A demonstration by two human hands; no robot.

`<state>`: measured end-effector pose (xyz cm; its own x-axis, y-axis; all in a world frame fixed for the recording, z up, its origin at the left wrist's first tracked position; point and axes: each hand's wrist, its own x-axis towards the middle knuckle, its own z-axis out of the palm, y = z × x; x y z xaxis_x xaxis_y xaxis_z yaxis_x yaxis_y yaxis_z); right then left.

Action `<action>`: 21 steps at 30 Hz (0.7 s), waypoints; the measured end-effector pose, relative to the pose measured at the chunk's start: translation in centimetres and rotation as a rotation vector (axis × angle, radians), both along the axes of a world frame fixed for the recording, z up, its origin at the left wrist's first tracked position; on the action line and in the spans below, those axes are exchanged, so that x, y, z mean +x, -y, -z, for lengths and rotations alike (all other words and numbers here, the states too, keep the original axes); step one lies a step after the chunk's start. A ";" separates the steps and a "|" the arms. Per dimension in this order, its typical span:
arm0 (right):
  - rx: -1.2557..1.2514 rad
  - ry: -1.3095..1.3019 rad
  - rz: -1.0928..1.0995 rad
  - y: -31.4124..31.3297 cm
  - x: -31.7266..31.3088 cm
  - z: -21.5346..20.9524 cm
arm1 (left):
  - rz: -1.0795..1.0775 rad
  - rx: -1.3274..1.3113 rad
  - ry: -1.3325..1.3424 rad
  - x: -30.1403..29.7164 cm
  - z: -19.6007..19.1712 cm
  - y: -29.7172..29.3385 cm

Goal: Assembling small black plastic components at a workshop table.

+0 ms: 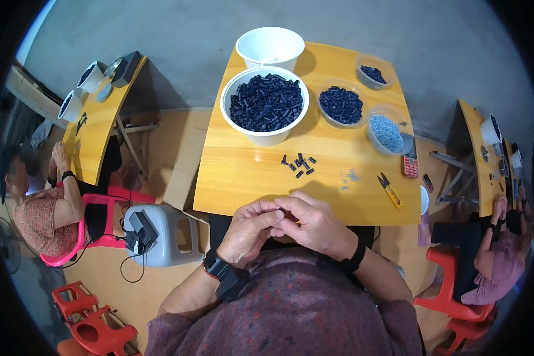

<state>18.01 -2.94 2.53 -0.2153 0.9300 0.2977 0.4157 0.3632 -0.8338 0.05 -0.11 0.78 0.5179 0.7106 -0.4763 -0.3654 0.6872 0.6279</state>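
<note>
My left hand (253, 230) and my right hand (318, 222) meet in front of my chest, at the near edge of the yellow wooden table (231, 178). Between their pinched fingertips is a small black part (281, 210), mostly covered by the fingers; its exact kind does not show. Just beyond, several short black tubular pieces (299, 165) lie scattered on the tabletop. To their right is a small spread of thin pale-blue bits (351, 176). Yellow-handled thread snips (390, 191) rest farther right, blades pointing away from me.
A white bowl (226, 107) heaped with black pieces stands before another white bowl (270, 43). Clear tubs hold black pieces (341, 105), more black pieces (372, 74) and pale-blue bits (387, 133). A red phone (410, 164) lies rightward. Co-workers sit at left (47, 207) and right (498, 267).
</note>
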 end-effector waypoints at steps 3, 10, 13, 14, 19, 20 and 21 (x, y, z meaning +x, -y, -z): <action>0.069 0.026 0.013 0.3 -0.4 0.3 | 0.024 -0.029 -0.010 -0.7 0.2 0.4; 0.165 0.096 0.032 0.4 -1.5 1.0 | -0.084 0.090 0.007 -0.6 0.0 1.1; 0.199 0.141 0.037 0.3 -1.9 0.3 | -0.150 0.122 0.020 -0.4 -0.5 1.3; 0.225 0.143 0.039 0.3 -2.0 0.2 | -0.171 0.136 0.012 -0.4 -0.7 1.3; 0.221 0.123 0.045 0.7 -2.5 -0.2 | -0.177 0.214 -0.007 -0.6 -1.1 1.4; 0.210 0.086 0.053 0.7 -2.6 -0.2 | -0.186 0.243 -0.022 -0.7 -1.1 1.4; 0.211 0.087 0.051 0.5 -2.6 -0.3 | -0.188 0.244 -0.020 -0.9 -0.9 1.3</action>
